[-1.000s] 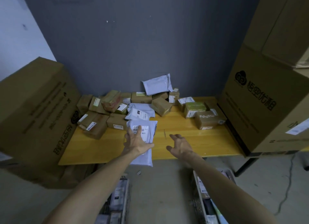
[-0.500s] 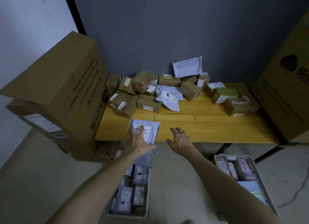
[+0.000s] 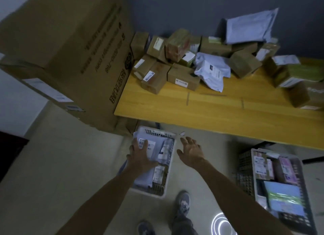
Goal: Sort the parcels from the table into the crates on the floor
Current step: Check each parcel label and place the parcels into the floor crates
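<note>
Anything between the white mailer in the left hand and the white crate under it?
Nothing visible. The left hand holds the mailer directly over the open white crate, which already holds parcels. The right hand hovers empty beside the crate.

We extend both bare forearms forward and down. Our left hand [image 3: 141, 154] is palm-down, fingers [image 3: 138, 146] spread and pressing flat. Our right hand [image 3: 190, 150] hangs open beside it, fingers splayed, holding nothing.
</note>
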